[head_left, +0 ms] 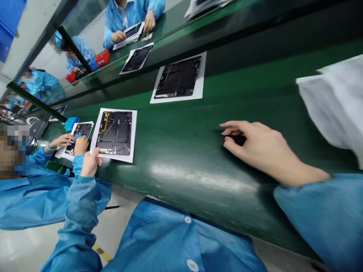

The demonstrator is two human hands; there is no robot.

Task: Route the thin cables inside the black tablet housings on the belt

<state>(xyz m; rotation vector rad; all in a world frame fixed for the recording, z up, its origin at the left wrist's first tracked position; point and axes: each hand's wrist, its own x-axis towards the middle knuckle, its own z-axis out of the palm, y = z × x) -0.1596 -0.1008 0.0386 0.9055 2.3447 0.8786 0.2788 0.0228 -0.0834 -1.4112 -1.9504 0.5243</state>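
Note:
My left hand (90, 163) pinches the near left corner of a white sheet (132, 151). On that sheet lies an opened tablet (120, 132), its dark inside facing up, with an orange flex cable along its left part. My right hand (255, 145) is over the green bench to the right, thumb and index finger apart, the other fingers loosely curled. The dark patch between its fingers looks like shadow; I see nothing held there. Another opened tablet (178, 77) on a white sheet lies further back.
A co-worker at my left bends over another opened tablet (81, 132); that person's hands (81, 145) are close to mine. White sheets (340, 102) lie at the far right. Behind a raised rail, a further tablet (137, 58) lies before another co-worker. The green bench (184, 139) has a rounded front edge.

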